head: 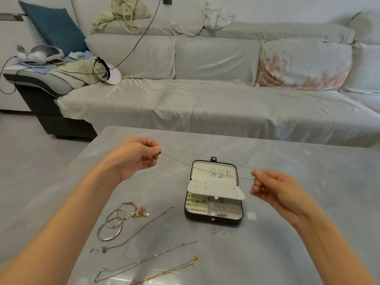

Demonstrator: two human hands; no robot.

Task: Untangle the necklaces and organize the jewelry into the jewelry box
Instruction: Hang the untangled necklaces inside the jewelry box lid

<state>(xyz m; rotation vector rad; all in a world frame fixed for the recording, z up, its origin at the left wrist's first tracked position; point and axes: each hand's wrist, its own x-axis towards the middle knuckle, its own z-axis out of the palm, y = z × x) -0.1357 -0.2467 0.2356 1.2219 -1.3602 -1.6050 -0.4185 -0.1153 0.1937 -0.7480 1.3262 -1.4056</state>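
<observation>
Necklace (176,160) spans left hand (137,156) and right hand (275,188); three necklaces (135,231) lie flat.

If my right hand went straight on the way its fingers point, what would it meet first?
Probably the open jewelry box, at its white flap. The right hand pinches a thin chain and looks raised, so it might pass above.
</observation>
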